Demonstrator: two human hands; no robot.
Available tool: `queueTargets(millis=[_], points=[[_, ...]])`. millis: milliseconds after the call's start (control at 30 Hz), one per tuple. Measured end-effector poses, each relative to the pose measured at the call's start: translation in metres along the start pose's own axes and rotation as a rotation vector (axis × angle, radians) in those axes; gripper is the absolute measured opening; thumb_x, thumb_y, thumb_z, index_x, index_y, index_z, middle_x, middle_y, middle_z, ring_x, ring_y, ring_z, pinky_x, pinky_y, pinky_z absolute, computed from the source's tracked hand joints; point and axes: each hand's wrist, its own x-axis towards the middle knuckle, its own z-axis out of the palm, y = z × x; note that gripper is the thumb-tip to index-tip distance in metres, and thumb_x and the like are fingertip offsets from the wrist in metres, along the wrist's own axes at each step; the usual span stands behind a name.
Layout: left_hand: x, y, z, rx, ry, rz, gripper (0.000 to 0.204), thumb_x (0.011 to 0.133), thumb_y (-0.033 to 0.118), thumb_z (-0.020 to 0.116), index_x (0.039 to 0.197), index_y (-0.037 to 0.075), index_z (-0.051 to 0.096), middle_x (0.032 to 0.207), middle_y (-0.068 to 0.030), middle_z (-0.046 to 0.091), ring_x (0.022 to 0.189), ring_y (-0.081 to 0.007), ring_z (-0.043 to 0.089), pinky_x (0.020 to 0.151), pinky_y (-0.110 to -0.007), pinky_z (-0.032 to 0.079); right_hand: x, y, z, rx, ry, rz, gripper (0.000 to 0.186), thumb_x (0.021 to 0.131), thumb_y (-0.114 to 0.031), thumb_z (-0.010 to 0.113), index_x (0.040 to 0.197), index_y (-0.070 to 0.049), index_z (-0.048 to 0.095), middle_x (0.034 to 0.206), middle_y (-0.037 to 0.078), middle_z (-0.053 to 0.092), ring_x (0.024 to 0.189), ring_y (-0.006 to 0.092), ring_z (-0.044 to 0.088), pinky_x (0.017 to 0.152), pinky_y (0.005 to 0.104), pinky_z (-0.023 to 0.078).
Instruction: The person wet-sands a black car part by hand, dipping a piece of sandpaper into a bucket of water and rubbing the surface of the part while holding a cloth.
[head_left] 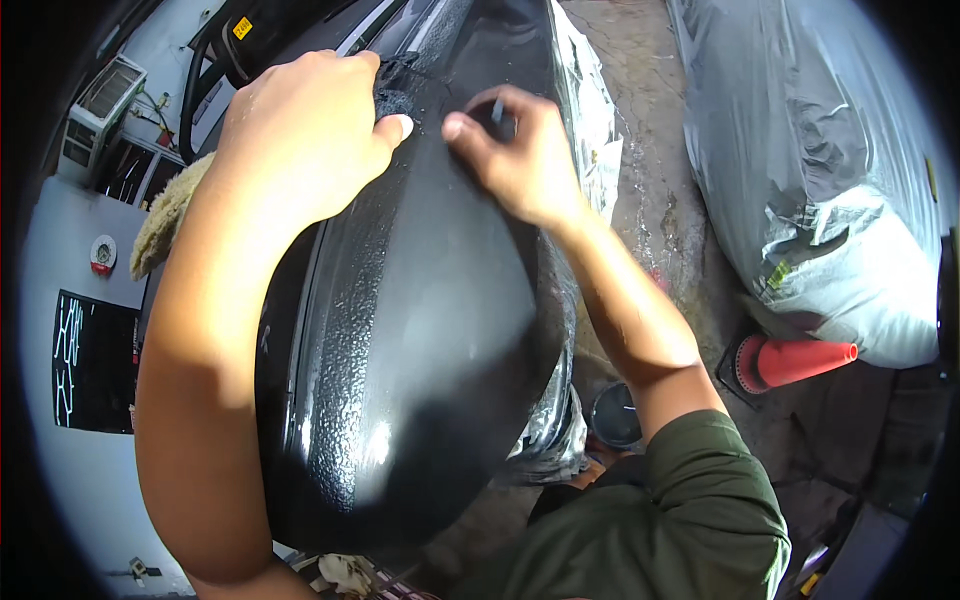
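A long black car-like panel (460, 300) lies beneath my arms, with a glossy, bumpy strip along its left side. My left hand (310, 130), near the upper part, has its fingers curled at a dark, crinkled piece of material (398, 100), partly hidden by that hand. Just to its right, my right hand (515, 160) hovers over or touches the panel with bent fingers; a small bluish sliver shows among them, too small to name. Crumpled clear plastic (590, 100) hangs along the panel's right edge.
At right stand a large shape under grey plastic (800, 120) and a red cone (800, 362). A dark bucket (615, 415) sits on the concrete floor (650, 200). At left are a beige fleecy item (160, 220), a white boxy appliance (100, 110) and a black board (95, 360).
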Motion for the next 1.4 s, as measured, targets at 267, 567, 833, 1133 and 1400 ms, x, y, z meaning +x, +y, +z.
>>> queueTargets(millis=[267, 567, 833, 1133, 1400], points=[[0.0, 0.002, -0.001, 0.017, 0.034, 0.01, 0.057, 0.103, 0.041, 0.078, 0.143, 0.001, 0.072, 0.129, -0.0231, 0.077, 0.123, -0.0453, 0.074, 0.107, -0.056, 0.058, 0.018, 0.02, 0.002, 0.025, 0.153, 0.144, 0.041, 0.096, -0.033, 0.091, 0.109, 0.003, 0.08, 0.088, 0.015, 0.079, 0.083, 0.0204, 0.073, 0.08, 0.0373, 0.058], [0.0, 0.004, -0.006, -0.02, -0.004, -0.009, 0.058, 0.102, 0.041, 0.079, 0.142, 0.0, 0.072, 0.127, -0.0246, 0.077, 0.12, -0.0454, 0.075, 0.106, -0.054, 0.058, -0.023, 0.016, -0.035, -0.063, 0.406, -0.087, 0.024, 0.103, -0.021, 0.084, 0.118, -0.002, 0.078, 0.105, 0.014, 0.081, 0.098, 0.0281, 0.078, 0.085, 0.0425, 0.058], [0.001, 0.004, -0.007, -0.042, 0.012, 0.005, 0.055, 0.102, 0.04, 0.079, 0.139, -0.001, 0.073, 0.124, -0.0256, 0.078, 0.118, -0.0452, 0.076, 0.104, -0.053, 0.059, -0.121, -0.018, -0.022, -0.202, -0.303, -0.319, 0.061, 0.115, -0.033, 0.057, 0.17, -0.007, 0.05, 0.177, 0.02, 0.048, 0.165, 0.0401, 0.044, 0.134, 0.0686, 0.024], [0.002, 0.005, -0.006, -0.021, 0.029, 0.037, 0.054, 0.102, 0.038, 0.079, 0.138, -0.001, 0.073, 0.121, -0.0255, 0.078, 0.117, -0.0448, 0.076, 0.1, -0.054, 0.06, -0.125, -0.034, -0.025, -0.246, -0.472, -0.342, 0.07, 0.118, -0.047, 0.049, 0.171, -0.001, 0.045, 0.181, 0.025, 0.037, 0.169, 0.0484, 0.033, 0.132, 0.0763, 0.02], [0.003, 0.006, -0.008, -0.035, 0.007, 0.029, 0.052, 0.102, 0.038, 0.079, 0.135, -0.002, 0.074, 0.12, -0.0261, 0.078, 0.116, -0.0457, 0.076, 0.1, -0.055, 0.06, -0.085, -0.025, -0.012, -0.248, -0.28, -0.241, 0.07, 0.119, -0.044, 0.045, 0.171, 0.002, 0.041, 0.18, 0.026, 0.039, 0.164, 0.0543, 0.038, 0.13, 0.0795, 0.022]])
